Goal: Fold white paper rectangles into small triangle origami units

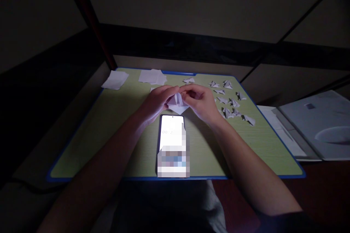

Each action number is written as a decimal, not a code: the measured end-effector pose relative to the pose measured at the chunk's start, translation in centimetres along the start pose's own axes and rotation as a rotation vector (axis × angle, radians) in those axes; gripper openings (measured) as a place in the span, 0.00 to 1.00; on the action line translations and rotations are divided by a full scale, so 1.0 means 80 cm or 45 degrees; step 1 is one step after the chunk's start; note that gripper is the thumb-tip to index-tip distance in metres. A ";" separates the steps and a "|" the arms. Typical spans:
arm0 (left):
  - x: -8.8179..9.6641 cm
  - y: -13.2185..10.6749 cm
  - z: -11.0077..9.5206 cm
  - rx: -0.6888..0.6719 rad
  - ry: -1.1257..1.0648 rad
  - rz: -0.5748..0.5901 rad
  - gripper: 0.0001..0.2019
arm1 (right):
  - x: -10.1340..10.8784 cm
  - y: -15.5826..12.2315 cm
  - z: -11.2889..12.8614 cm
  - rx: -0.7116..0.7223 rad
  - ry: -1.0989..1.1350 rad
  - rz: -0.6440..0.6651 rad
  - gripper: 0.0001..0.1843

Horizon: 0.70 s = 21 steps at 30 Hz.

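A partly folded piece of white paper [177, 103] is held over the middle of the green table, its lower corner pointing toward me. My left hand [160, 100] grips its left side, thumb on top. On the right side, my right hand [201, 100] pinches the paper between thumb and curled fingers. Just below the paper lies a lit phone [172, 138], screen up, part of it blurred. Several small folded paper pieces [226, 113] are scattered to the right of my right hand.
Two stacks of white paper sheets, one at the far left corner [115, 80] and one at the back [152, 76], rest on the blue-edged green table [109, 134]. A pale box with an open lid [314, 127] stands beyond the right edge. A dark wall rises behind.
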State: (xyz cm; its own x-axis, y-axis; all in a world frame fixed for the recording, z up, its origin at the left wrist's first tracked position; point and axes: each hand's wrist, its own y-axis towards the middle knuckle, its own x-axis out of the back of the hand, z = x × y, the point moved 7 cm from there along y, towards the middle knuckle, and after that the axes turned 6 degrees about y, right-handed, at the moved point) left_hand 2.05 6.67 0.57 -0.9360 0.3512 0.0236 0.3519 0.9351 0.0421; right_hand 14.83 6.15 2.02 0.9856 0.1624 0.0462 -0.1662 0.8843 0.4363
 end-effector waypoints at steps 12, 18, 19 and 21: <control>-0.004 -0.001 0.012 0.148 -0.119 0.028 0.13 | -0.004 0.000 -0.001 -0.006 -0.030 0.009 0.07; -0.006 -0.002 0.011 0.145 -0.065 -0.004 0.09 | -0.006 -0.003 0.004 0.010 -0.128 0.019 0.06; -0.007 -0.002 0.010 0.137 -0.060 -0.003 0.09 | -0.006 -0.003 0.005 0.010 -0.140 0.023 0.06; -0.007 -0.002 0.011 0.128 -0.057 0.004 0.09 | -0.006 -0.004 0.006 0.005 -0.142 0.027 0.06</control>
State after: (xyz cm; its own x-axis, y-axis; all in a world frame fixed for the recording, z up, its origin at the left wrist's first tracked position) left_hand 2.53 6.36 -0.29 -0.9351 0.3539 -0.0208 0.3545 0.9333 -0.0582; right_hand 14.40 5.61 2.27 0.9791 0.1311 0.1554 -0.1872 0.8793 0.4379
